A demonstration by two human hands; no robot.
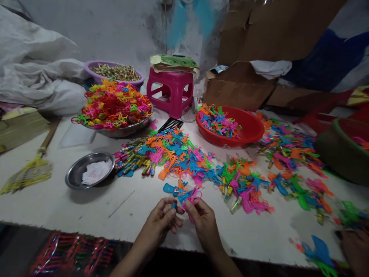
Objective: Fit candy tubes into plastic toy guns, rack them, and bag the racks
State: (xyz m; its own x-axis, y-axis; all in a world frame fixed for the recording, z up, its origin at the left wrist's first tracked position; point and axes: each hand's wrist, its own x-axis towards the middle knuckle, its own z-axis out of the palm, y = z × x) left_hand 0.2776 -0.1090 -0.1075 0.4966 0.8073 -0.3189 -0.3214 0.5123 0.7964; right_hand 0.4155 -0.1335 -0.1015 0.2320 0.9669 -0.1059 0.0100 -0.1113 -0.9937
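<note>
My left hand (160,220) is closed, pinching a small blue cylinder (173,206) between its fingertips. Close beside it, my right hand (204,222) grips a pink plastic toy piece (195,194) by thumb and fingers. Just beyond both hands lies a blue plastic piece (170,188), at the near tip of a loose pile of bright plastic pieces (184,154). Short tubes with printed wrapping (135,161) lie at that pile's left side.
A steel bowl (69,181) holds paper slips. Behind stand a heaped metal basin (121,132), a pink stool (173,90) and a red basin (250,127). More plastic pieces (245,184) spread rightward. Another person's hand (356,244) is at the right edge. A yellow fly swatter (31,171) lies left.
</note>
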